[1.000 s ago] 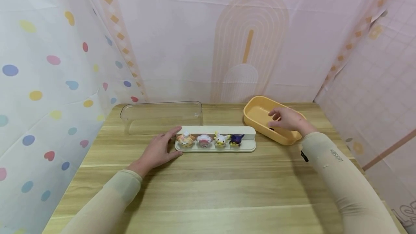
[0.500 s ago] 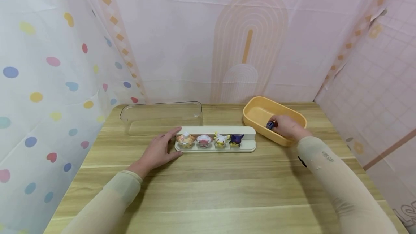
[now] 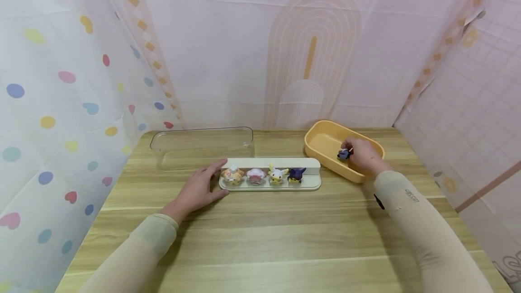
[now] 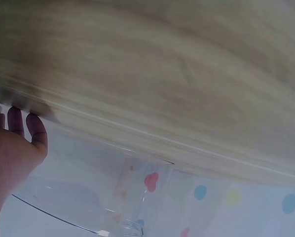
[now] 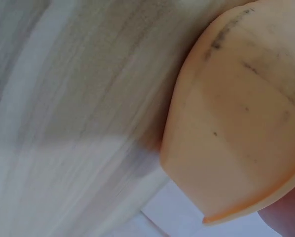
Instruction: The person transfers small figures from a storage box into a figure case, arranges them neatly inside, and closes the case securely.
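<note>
In the head view my left hand (image 3: pixel 198 188) grips the left end of a cream display stand (image 3: pixel 270 163), thumb at its front edge and fingers at the back. Along the stand sit several small toy figurines: an orange-and-white one (image 3: pixel 233 175), a pink-and-white one (image 3: pixel 256 176), a white-and-yellow one (image 3: pixel 277 175) and a purple one (image 3: pixel 296 175). Inside a yellow-orange bin (image 3: pixel 323 138), my right hand (image 3: pixel 364 153) pinches a small blue-grey figurine (image 3: pixel 343 153). The right wrist view shows mostly the bin's outer wall (image 5: pixel 236 123), with the figurine hidden behind it.
A clear plastic container (image 3: pixel 203 150) stands at the back left of the wooden table (image 3: pixel 277 238), behind my left hand. Patterned cloth (image 3: pixel 228 58) hangs along the table's back and both sides.
My right hand has lowered into the bin and taken hold of the blue-grey figurine, which has since turned and shifted slightly right. My left hand and the stand have stayed put.
</note>
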A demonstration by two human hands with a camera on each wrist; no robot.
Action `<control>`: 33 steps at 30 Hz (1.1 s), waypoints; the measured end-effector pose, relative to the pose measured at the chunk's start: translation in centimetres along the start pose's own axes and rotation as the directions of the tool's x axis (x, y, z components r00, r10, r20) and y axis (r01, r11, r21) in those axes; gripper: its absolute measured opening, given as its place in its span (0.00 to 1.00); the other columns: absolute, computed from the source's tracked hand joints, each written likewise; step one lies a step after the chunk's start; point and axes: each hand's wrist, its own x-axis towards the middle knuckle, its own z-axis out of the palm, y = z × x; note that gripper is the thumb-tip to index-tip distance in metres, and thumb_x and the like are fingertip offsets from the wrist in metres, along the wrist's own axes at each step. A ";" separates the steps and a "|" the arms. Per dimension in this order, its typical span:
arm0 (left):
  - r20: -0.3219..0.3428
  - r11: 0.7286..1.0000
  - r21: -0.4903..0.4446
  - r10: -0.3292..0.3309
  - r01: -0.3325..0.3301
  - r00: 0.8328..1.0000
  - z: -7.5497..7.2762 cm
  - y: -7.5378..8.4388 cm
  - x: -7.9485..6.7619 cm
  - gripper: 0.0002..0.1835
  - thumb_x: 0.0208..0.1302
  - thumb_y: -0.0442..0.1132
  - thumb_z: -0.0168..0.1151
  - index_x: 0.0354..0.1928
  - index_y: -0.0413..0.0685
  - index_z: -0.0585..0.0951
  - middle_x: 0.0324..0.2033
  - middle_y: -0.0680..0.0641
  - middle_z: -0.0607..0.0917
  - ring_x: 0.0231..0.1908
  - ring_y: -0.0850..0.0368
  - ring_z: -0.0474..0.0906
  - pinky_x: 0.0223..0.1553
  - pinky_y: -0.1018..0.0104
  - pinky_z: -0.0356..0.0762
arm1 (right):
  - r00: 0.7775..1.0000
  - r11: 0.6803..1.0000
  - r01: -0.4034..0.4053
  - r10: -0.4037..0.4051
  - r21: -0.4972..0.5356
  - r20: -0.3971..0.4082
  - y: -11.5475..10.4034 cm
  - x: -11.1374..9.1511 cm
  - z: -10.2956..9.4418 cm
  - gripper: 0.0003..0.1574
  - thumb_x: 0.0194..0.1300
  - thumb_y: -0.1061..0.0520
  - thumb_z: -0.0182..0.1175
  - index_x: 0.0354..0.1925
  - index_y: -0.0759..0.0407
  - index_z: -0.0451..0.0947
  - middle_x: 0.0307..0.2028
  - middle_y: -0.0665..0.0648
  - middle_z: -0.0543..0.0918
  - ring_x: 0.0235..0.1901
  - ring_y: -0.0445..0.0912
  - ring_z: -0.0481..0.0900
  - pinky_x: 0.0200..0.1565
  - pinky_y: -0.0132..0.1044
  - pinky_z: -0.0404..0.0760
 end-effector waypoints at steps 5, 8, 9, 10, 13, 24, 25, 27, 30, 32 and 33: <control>-0.002 1.000 0.005 -0.002 0.002 1.000 0.1 -0.1 0.0 0.53 0.63 0.54 0.80 0.84 0.62 0.60 0.68 0.38 0.83 0.67 0.29 0.77 0.73 0.28 0.67 | 0.999 1.000 0.003 -0.002 0.010 -0.043 -0.1 0.1 0.1 0.21 0.64 0.76 0.52 0.51 0.70 0.83 0.50 0.71 0.89 0.54 0.66 0.86 0.59 0.62 0.83; -0.001 1.000 0.004 -0.002 0.002 1.000 0.1 -0.1 0.0 0.53 0.62 0.54 0.80 0.84 0.62 0.60 0.67 0.37 0.84 0.67 0.29 0.77 0.73 0.28 0.67 | 0.998 0.998 -0.051 0.053 0.045 -0.036 -0.5 0.3 0.1 0.24 0.67 0.73 0.48 0.58 0.74 0.80 0.54 0.74 0.87 0.59 0.68 0.84 0.64 0.63 0.80; -0.001 1.000 0.003 -0.003 0.003 1.000 0.1 -0.1 0.0 0.53 0.62 0.54 0.80 0.84 0.62 0.60 0.66 0.37 0.84 0.67 0.29 0.77 0.73 0.28 0.67 | 0.997 0.996 -0.071 0.073 0.052 -0.030 -0.7 0.4 0.1 0.25 0.69 0.71 0.48 0.60 0.75 0.78 0.56 0.75 0.86 0.60 0.69 0.82 0.65 0.64 0.79; 0.000 1.000 0.002 -0.003 0.003 1.000 0.1 -0.1 0.0 0.53 0.63 0.54 0.80 0.84 0.62 0.60 0.66 0.37 0.84 0.67 0.29 0.77 0.74 0.28 0.67 | 0.995 0.993 -0.098 0.099 0.059 -0.020 -0.9 0.4 0.1 0.25 0.72 0.67 0.49 0.62 0.75 0.77 0.57 0.76 0.85 0.61 0.69 0.82 0.66 0.64 0.78; -0.001 1.000 0.007 -0.005 0.005 1.000 0.0 -0.3 0.0 0.53 0.63 0.54 0.79 0.84 0.62 0.60 0.66 0.37 0.84 0.67 0.29 0.77 0.73 0.28 0.67 | 0.987 0.987 -0.159 0.159 0.036 0.019 -1.5 0.8 0.2 0.30 0.78 0.53 0.53 0.68 0.72 0.74 0.61 0.73 0.84 0.63 0.67 0.81 0.68 0.63 0.78; -0.010 1.000 0.010 0.016 -0.016 1.000 0.4 -0.2 -0.2 0.52 0.62 0.54 0.79 0.84 0.62 0.60 0.60 0.37 0.88 0.62 0.31 0.80 0.71 0.28 0.69 | 0.998 0.997 -0.047 0.050 -0.063 0.042 -2.0 1.9 1.3 0.24 0.73 0.64 0.61 0.65 0.61 0.82 0.65 0.68 0.84 0.65 0.64 0.81 0.69 0.62 0.78; -0.010 1.000 0.009 0.013 -0.013 1.000 0.4 -0.2 -0.2 0.52 0.62 0.54 0.79 0.84 0.62 0.60 0.61 0.37 0.87 0.63 0.31 0.80 0.71 0.28 0.70 | 0.998 0.997 -0.041 0.044 -0.062 0.051 -1.9 1.9 1.2 0.27 0.72 0.64 0.61 0.67 0.62 0.80 0.66 0.69 0.83 0.65 0.65 0.81 0.68 0.62 0.78; -0.006 1.000 0.008 0.006 -0.006 1.000 0.4 -0.1 -0.1 0.53 0.63 0.54 0.79 0.84 0.62 0.60 0.62 0.37 0.87 0.64 0.30 0.79 0.71 0.28 0.69 | 0.997 0.997 -0.049 0.053 -0.065 0.064 -2.0 1.8 1.0 0.32 0.72 0.61 0.63 0.72 0.65 0.75 0.68 0.72 0.80 0.67 0.66 0.79 0.69 0.64 0.77; -0.001 1.000 0.008 0.002 -0.002 1.000 0.2 0.0 0.0 0.53 0.63 0.54 0.79 0.84 0.62 0.60 0.65 0.37 0.85 0.65 0.29 0.78 0.72 0.28 0.68 | 0.994 0.991 -0.100 0.103 -0.086 0.035 -2.0 1.8 1.0 0.37 0.70 0.52 0.69 0.68 0.71 0.75 0.64 0.74 0.82 0.62 0.67 0.82 0.65 0.64 0.80; 0.001 1.000 0.007 0.002 -0.002 1.000 0.2 0.1 0.1 0.53 0.63 0.54 0.79 0.84 0.62 0.59 0.66 0.37 0.84 0.66 0.29 0.78 0.73 0.28 0.67 | 0.989 0.985 -0.145 0.147 -0.094 0.008 -1.9 1.7 1.1 0.34 0.68 0.47 0.70 0.61 0.71 0.78 0.58 0.73 0.85 0.56 0.66 0.84 0.60 0.63 0.83; 0.002 1.000 0.006 0.002 -0.002 1.000 0.2 0.1 0.1 0.53 0.63 0.54 0.79 0.84 0.62 0.59 0.66 0.37 0.84 0.66 0.29 0.77 0.73 0.28 0.67 | 0.987 0.981 -0.163 0.163 -0.104 -0.008 -1.9 1.6 1.1 0.32 0.68 0.46 0.70 0.57 0.70 0.81 0.55 0.72 0.87 0.53 0.64 0.85 0.57 0.62 0.84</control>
